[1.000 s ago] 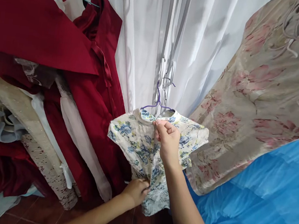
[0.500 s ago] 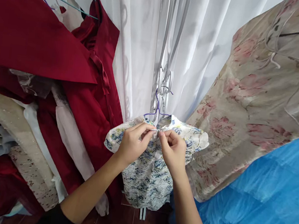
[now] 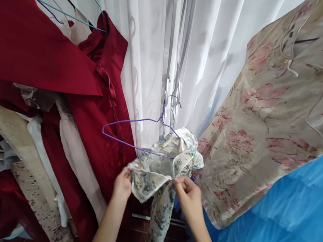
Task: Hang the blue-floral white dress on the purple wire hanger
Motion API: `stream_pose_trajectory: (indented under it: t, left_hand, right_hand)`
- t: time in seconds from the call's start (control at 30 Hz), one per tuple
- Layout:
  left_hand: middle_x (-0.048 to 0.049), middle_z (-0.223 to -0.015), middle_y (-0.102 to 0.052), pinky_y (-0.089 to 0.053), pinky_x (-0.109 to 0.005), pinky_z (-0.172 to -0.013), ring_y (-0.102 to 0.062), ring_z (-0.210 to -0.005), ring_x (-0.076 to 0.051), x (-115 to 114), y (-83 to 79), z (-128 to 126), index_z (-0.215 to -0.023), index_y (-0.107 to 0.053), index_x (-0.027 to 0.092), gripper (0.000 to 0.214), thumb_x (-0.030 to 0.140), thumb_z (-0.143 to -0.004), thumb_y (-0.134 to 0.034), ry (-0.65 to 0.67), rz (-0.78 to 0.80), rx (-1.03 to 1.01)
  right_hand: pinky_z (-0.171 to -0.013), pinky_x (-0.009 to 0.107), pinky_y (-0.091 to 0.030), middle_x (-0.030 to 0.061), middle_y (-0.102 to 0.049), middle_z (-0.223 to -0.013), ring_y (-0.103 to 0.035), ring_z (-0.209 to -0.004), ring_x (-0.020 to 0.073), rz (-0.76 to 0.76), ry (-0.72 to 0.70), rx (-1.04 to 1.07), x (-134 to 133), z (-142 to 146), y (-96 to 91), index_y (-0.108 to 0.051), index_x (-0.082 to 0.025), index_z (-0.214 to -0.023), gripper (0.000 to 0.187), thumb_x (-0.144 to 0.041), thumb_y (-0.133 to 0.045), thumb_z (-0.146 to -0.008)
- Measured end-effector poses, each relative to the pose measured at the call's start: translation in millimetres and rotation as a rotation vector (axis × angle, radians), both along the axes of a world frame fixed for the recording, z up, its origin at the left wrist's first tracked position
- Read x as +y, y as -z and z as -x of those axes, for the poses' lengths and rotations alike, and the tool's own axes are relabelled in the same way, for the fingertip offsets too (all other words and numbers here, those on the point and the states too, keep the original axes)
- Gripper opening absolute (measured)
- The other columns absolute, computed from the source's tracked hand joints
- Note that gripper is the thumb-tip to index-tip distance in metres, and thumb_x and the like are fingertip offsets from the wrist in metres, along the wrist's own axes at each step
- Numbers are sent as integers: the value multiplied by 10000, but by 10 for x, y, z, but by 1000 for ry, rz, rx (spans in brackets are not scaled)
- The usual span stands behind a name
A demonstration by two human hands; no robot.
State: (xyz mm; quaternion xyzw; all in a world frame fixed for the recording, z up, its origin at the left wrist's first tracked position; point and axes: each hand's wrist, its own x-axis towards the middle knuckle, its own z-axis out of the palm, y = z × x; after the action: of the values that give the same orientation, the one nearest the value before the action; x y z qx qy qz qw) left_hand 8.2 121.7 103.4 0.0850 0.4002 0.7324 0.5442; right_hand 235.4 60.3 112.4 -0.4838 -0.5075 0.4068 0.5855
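A white blouse (image 3: pixel 161 210) with a blue and yellow floral print hangs bunched in front of me. The purple wire hanger (image 3: pixel 135 147) passes into its right shoulder, while the hanger's left arm is bare, outside the cloth. My left hand (image 3: pixel 123 184) pinches the blouse at its left side, pulling the cloth out below the hanger. With thumb and fingers closed, my right hand (image 3: pixel 188 196) grips the neckline edge near the middle. The hanger's hook is up by the white rings.
Dark red satin garments (image 3: pixel 98 114) and pale ones hang at left. A beige dress with pink flowers (image 3: pixel 256 108) and blue ruffled fabric (image 3: pixel 284 216) fill the right. Behind are a white curtain (image 3: pixel 153 38) and metal poles (image 3: pixel 185 30). Reddish-brown tiles (image 3: pixel 138 237) lie below.
My hands have moved apart and down, the left one outward. The blouse's left shoulder has come off the hanger, whose bare left arm now shows, and the neckline has opened wide.
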Motion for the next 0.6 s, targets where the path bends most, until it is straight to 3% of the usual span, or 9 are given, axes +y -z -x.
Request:
stream_pose_trajectory:
  t: [0.1, 0.13, 0.2, 0.27, 0.33, 0.43, 0.5, 0.6]
  left_hand:
    - [-85, -781, -681, -513, -273, -656, -658, -697, -177, -310, 271, -391, -730, -599, 141, 117, 125, -844, -617, 145, 68, -29]
    - [-90, -827, -690, -515, -277, -679, -665, -739, -184, -414, 292, -505, -763, -617, 138, 85, 155, -839, -651, 234, 41, -33]
    - [-74, -860, -684, -508, -278, -742, -654, -794, -181, -616, 244, -716, -813, -638, 142, 135, 244, -820, -727, 458, -80, -13]
    - [-48, -808, -656, -483, -258, -755, -623, -771, -158, -789, 127, -915, -815, -643, 143, 212, 325, -823, -752, 675, -210, 116]
    - [-35, -751, -630, -456, -241, -716, -590, -723, -144, -910, 7, -1107, -800, -648, 136, 256, 372, -843, -741, 799, -299, 344]
    - [-42, -766, -627, -444, -252, -724, -581, -747, -158, -972, -84, -1334, -815, -663, 135, 284, 410, -864, -715, 816, -408, 641]
    - [-57, -846, -640, -450, -276, -790, -595, -829, -181, -953, -76, -1401, -874, -668, 149, 285, 434, -892, -673, 764, -436, 731]
    - [-87, -1125, -638, -434, -309, -928, -581, -1068, -222, -916, 25, -1334, -1117, -653, 199, 337, 472, -923, -620, 781, -427, 820]
  right_hand:
    - [-457, 240, -283, -63, -393, -511, -355, -473, 125, 94, 211, 80, -75, -467, 443, -598, -186, -746, 427, -607, -630, -804]
    - [-458, 248, -302, -51, -415, -510, -374, -475, 131, 132, 256, 47, -114, -635, 572, -578, -193, -681, 449, -625, -650, -780]
    - [-495, 273, -371, -22, -480, -530, -450, -508, 159, 216, 211, -49, -216, -916, 737, -568, -197, -630, 494, -665, -684, -736]
    - [-621, 314, -467, 24, -600, -638, -569, -638, 217, 249, 58, -154, -343, -1061, 748, -637, -189, -703, 492, -677, -687, -743]
    - [-849, 370, -496, 70, -697, -855, -633, -884, 275, 266, -150, -182, -479, -1043, 652, -708, -195, -880, 504, -685, -604, -828]
    - [-1135, 446, -326, 110, -687, -1163, -541, -1220, 297, 348, -389, -51, -652, -795, 510, -717, -207, -1110, 626, -728, -431, -912]
    - [-1177, 463, -262, 121, -653, -1257, -485, -1304, 305, 368, -501, 69, -729, -595, 494, -690, -196, -1214, 684, -753, -485, -874]
    - [-1093, 460, -377, 112, -675, -1198, -549, -1222, 324, 382, -687, 153, -773, -430, 527, -645, -181, -1294, 711, -645, -730, -762]
